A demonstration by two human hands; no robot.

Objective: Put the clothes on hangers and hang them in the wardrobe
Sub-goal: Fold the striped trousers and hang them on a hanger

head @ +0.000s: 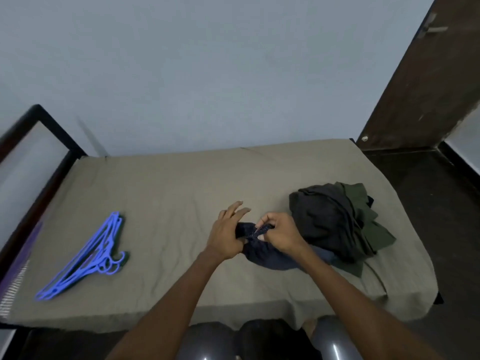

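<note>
A dark navy garment lies bunched on the bed in front of me. My right hand pinches its gathered edge between thumb and fingers. My left hand grips the same edge with the thumb side while its other fingers are spread upward. To the right sits a pile of clothes, dark grey on top with olive green pieces under and behind. A stack of blue plastic hangers lies on the left part of the bed, hooks toward me.
The bed has a khaki sheet and a dark frame at its left end. A pale wall runs behind it. A dark brown wooden door stands at the right, with dark floor beside the bed.
</note>
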